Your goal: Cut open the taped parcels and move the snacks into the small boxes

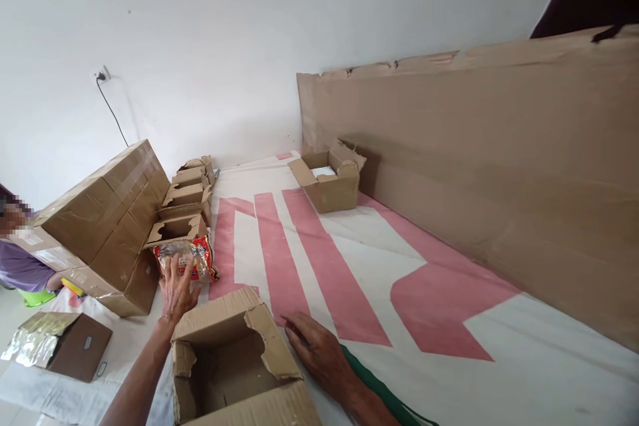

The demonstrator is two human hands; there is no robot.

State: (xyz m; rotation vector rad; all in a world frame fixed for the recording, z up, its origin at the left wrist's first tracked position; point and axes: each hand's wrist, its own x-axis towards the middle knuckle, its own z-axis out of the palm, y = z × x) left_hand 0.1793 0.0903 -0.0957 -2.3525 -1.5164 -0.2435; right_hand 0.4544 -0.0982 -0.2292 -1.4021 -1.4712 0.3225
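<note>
Left hand (178,291) splayed over the printed plastic packet (200,258) beyond the nearest cardboard carton (277,349), right hand (319,354) unclenched beside that carton; ungripped, packet could slide!

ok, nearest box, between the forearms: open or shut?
Open. The box has a wide gap at its top, showing bare cardboard inside; its near flap hides part of the interior.
</note>
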